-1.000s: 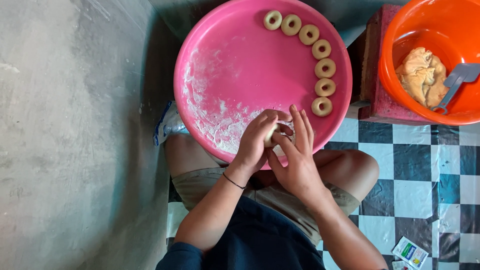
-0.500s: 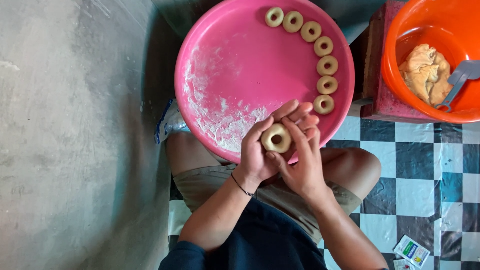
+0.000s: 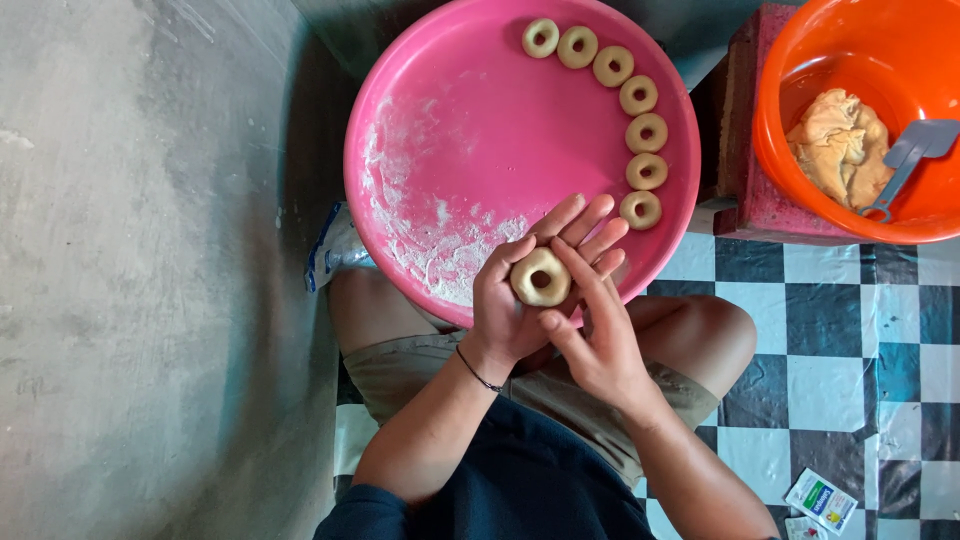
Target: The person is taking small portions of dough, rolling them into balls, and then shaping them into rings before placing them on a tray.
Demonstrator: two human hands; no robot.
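While I watched through the head camera, the left hand (image 3: 515, 315) lay palm up over the near rim of the pink basin (image 3: 470, 120), its fingers spread flat, and a dough ring (image 3: 541, 277) rested on that open palm. The right hand (image 3: 598, 335) came in from the side away from the concrete floor, its fingers stretched along the ring's edge and its thumb touching the ring's near side, a light pinch rather than a closed grip. Both hands hovered above the person's lap, just at the basin's near edge. Inside the basin, seven finished rings (image 3: 640, 130) sat in a curved row along the far and right-hand wall, the nearest of them just beside the left hand's fingertips. A patch of white flour (image 3: 420, 240) covered the basin's left and near floor. Beyond the basin's right rim stood an orange bowl (image 3: 800, 60) on a red block (image 3: 760, 190), holding a lump of dough (image 3: 840, 140) with a grey scraper (image 3: 915, 150) leaning in it. Bare concrete floor (image 3: 140, 270) spread to the basin's left, and black-and-white chequered tiles (image 3: 860, 330) lay below the bowl.
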